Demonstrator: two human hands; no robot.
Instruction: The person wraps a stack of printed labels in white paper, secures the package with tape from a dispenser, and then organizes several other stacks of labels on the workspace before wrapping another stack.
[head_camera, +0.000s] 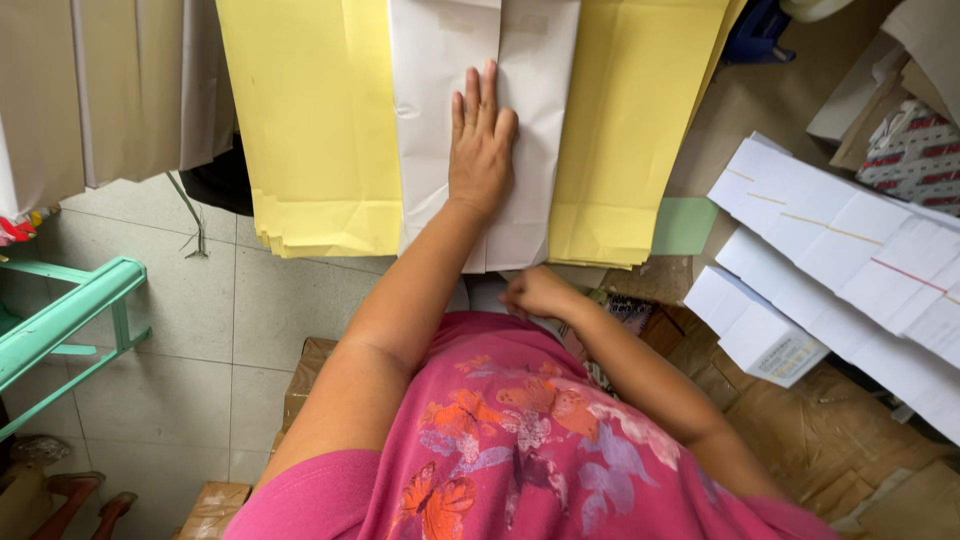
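**Hands on folded paper at the bench edge**

Paper fills most of what I see through the head camera. My left hand (482, 140) lies flat, fingers straight and together, palm down on a white folded sheet (470, 170) with a crisp centre crease; nothing is gripped, the grip is released and only pressing. The sheet hangs over the near edge of the bench, lying between and partly over two stacks of pale yellow paper (320, 130), smooth and matte, with soft crumples near their lower edges. My right hand (535, 292) sits close to my body, just below the white sheet's bottom edge, fingers curled in; whether that grip pinches the sheet's edge or is simply clenched I cannot tell.

To the right, flat white paper bundles (850, 240) overlap like shingles, some crossed by thin coloured bands, lying on brown wrinkled cardboard (830, 430). At the left a mint-green metal frame (70, 310) stands on pale floor tiles (180, 350), and grey-beige sheets (110, 90) hang above it.
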